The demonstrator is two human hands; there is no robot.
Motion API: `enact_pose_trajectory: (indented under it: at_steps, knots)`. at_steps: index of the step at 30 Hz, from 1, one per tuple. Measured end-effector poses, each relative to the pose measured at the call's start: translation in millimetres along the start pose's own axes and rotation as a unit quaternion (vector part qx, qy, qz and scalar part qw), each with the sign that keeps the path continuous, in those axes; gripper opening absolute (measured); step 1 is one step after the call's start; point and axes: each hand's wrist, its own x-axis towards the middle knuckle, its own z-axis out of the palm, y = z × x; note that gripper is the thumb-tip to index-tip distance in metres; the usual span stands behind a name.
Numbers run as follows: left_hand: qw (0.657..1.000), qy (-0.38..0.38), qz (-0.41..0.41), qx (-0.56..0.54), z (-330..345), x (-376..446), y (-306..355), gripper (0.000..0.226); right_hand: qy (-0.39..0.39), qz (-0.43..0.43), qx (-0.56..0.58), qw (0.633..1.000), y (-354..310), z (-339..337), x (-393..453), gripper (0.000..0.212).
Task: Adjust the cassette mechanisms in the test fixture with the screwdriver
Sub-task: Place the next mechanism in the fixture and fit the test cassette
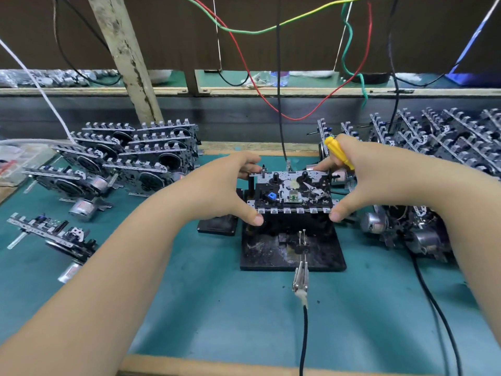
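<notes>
1. Clearly, the risk is a skewed seat: both hands grip the cassette mechanism (291, 192) by its ends, and uneven pressure could leave it crooked on the test fixture (292, 251).
2. Another hazard: the screwdriver (339, 153), tucked in the right hand (360, 180), could snag nearby parts.
3. Left hand (225, 185) pinches the left end, thumb at the front corner and fingers behind; the right hand mirrors it, so the mechanism sits between them, atop the fixture.
</notes>
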Motion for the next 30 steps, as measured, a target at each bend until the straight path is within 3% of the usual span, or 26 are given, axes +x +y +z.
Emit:
enact_pose_trajectory:
  at_steps: [10,14,16,22,26,28,30]
  knots:
    - [1.0,0.022,-0.004,-0.003,9,-6,-3,0.11,-0.021,0.025,-0.016,0.999,0,4,6,0.076]
    - [0.98,0.042,-0.115,0.158,32,-17,-18,0.112,-0.018,0.02,0.017,0.999,1,8,3,0.073]
    - [0.966,0.03,-0.164,0.196,45,-24,-27,0.107,-0.019,0.022,0.033,0.999,1,9,2,0.08]
    - [0.968,0.077,-0.15,0.187,39,-32,-50,0.07,-0.017,0.024,0.057,0.998,2,11,-1,0.076]
    - [0.962,0.101,-0.154,0.203,43,-32,-48,0.064,-0.014,0.021,0.057,0.998,3,12,-2,0.069]
    - [0.96,0.137,-0.154,0.189,41,-32,-46,0.057,-0.011,0.023,0.051,0.998,1,12,-3,0.069]
    - [0.961,0.219,-0.13,0.112,32,-34,-39,0.044,-0.011,0.028,0.05,0.998,2,13,-2,0.073]
